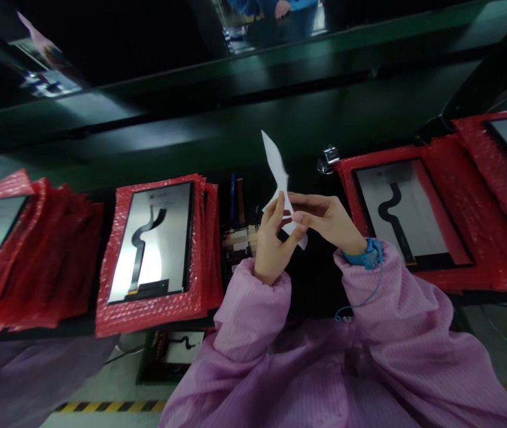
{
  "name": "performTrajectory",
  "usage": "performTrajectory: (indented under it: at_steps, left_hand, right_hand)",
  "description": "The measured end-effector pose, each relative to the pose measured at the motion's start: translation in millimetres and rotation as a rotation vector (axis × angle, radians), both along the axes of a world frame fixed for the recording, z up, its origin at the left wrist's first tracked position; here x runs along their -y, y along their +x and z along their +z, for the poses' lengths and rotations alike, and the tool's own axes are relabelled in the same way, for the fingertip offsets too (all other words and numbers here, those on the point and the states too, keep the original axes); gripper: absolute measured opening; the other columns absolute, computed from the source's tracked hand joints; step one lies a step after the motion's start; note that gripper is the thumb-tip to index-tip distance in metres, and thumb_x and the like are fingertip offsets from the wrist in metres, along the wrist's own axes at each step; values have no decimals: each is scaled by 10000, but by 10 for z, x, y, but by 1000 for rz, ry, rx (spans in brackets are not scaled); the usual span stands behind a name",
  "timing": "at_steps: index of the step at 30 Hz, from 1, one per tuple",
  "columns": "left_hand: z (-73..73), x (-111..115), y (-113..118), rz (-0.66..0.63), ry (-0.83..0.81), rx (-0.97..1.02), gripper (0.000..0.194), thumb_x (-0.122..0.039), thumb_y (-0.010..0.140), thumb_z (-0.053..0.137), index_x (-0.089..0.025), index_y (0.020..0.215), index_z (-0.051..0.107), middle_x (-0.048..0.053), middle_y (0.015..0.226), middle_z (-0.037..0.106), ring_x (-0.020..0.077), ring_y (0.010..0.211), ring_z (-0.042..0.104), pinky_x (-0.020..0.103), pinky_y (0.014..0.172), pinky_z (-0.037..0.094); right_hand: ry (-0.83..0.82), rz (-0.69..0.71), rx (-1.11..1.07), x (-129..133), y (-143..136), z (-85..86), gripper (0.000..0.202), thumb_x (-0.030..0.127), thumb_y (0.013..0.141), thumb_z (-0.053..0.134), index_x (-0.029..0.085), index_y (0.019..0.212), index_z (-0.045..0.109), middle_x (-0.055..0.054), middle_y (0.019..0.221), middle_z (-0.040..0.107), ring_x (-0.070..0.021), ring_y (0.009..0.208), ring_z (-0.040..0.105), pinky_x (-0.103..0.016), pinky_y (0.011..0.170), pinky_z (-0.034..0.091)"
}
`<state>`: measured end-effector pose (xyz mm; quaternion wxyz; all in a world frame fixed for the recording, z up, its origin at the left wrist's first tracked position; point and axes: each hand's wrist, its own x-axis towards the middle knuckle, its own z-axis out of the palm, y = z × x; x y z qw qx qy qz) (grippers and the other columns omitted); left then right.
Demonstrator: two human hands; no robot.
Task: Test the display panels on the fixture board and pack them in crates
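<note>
A thin white sheet (274, 157), curled and folded like paper, stands up between my two hands above the dark bench. My left hand (273, 241) pinches it from the left and below, fingers pointing up. From the right, my right hand (324, 220) grips its lower folds between thumb and fingers; a blue wrist strap (364, 255) circles that wrist. Just left of my left hand lies a small electronic board (238, 244). Beyond the board are a blue stick-like tool (232, 196) and a brown strip (241, 202).
Display panels with black flex cables, a left one (153, 238) and a right one (402, 208), lie on stacked red bubble-wrap bags (146, 321). More red stacks flank them. A shiny metal object (328, 157) sits at the back. Below the bench stands a dark tray (146, 368) holding another panel.
</note>
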<state>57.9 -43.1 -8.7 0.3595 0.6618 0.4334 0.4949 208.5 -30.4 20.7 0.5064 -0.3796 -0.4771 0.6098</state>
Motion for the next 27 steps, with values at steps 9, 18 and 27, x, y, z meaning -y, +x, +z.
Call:
performTrajectory:
  at_steps: [9, 18, 27]
  left_hand:
    - [83, 21, -13, -73, -68, 171, 399, -496, 906, 666, -211, 1187, 668, 95, 1184, 657, 228, 1113, 660, 347, 917, 602]
    - [96, 26, 23, 167, -141, 491, 325, -498, 892, 689, -173, 911, 692, 48, 884, 747, 204, 873, 752, 344, 773, 637]
    - [91, 19, 13, 230, -147, 502, 404, -571, 851, 701, -169, 878, 690, 37, 852, 731, 204, 857, 747, 376, 762, 663]
  right_hand:
    - [75, -30, 77, -8, 10, 20, 320, 387, 778, 811, 252, 1066, 789, -29, 1299, 704, -241, 1228, 663, -429, 1098, 535]
    - [485, -92, 515, -32, -4, -93, 363, 301, 884, 713, 254, 1244, 721, -57, 1322, 690, -228, 1271, 631, -440, 1151, 479]
    - [747, -167, 784, 15, -69, -135, 350, 234, 1002, 504, 273, 1303, 679, -49, 1291, 694, -197, 1214, 642, -410, 1070, 543]
